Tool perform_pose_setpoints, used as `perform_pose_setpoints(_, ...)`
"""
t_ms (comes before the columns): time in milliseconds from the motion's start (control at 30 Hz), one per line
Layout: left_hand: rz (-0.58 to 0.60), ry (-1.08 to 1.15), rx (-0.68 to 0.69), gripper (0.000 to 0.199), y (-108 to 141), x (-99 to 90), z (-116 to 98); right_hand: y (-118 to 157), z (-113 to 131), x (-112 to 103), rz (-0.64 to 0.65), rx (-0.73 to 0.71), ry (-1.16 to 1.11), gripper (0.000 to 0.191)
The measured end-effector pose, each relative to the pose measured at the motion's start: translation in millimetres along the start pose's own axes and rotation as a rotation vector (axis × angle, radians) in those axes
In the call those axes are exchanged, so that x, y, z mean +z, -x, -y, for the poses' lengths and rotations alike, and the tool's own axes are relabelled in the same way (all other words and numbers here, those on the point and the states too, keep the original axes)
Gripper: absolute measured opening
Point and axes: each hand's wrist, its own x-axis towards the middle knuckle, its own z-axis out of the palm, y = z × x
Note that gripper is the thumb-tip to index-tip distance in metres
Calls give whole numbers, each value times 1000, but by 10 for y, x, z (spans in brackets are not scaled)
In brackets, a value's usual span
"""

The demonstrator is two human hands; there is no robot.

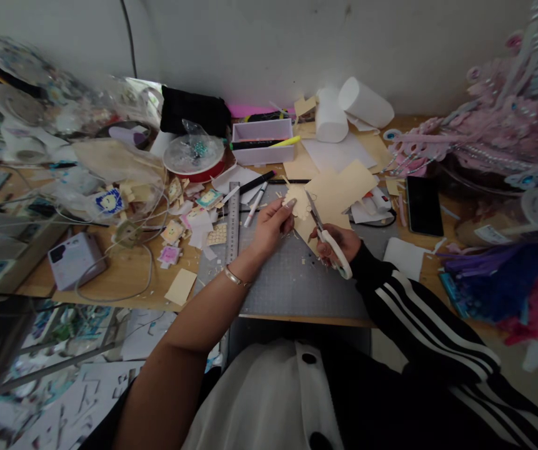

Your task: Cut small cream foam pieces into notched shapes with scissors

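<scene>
My left hand (pixel 274 226) pinches a small cream paper cutout (pixel 298 201) with a wavy edge, above the grey cutting mat (pixel 278 284). Wrapped round the white handles of a pair of scissors (pixel 337 251) is my right hand (pixel 337 242). The scissor blades point up and away from me, close to the right edge of the cutout; whether they touch it I cannot tell. Larger cream paper sheets (pixel 338 187) lie just behind the blades. Tiny paper scraps are scattered on the mat around both hands.
Left of my hands lie a steel ruler (pixel 233 228), a white pen (pixel 255 204) and a black marker (pixel 257 182). Behind stands a lilac pen box (pixel 263 134). A dark phone (pixel 423 206) lies at the right. Paper pieces and a lilac device (pixel 76 261) crowd the left side.
</scene>
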Motion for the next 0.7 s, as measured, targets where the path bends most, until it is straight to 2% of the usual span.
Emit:
perform_pose_setpoints(300, 8, 53, 6, 46, -5, 2, -16, 17, 75, 13, -2, 32, -17, 51)
perform_pose_setpoints(567, -54, -50, 30, 52, -21, 2, -8, 34, 148, 85, -61, 30, -1, 51)
perform_pose_setpoints(700, -87, -179, 75, 54, -25, -7, -13, 30, 151, 100, -58, 56, -19, 51)
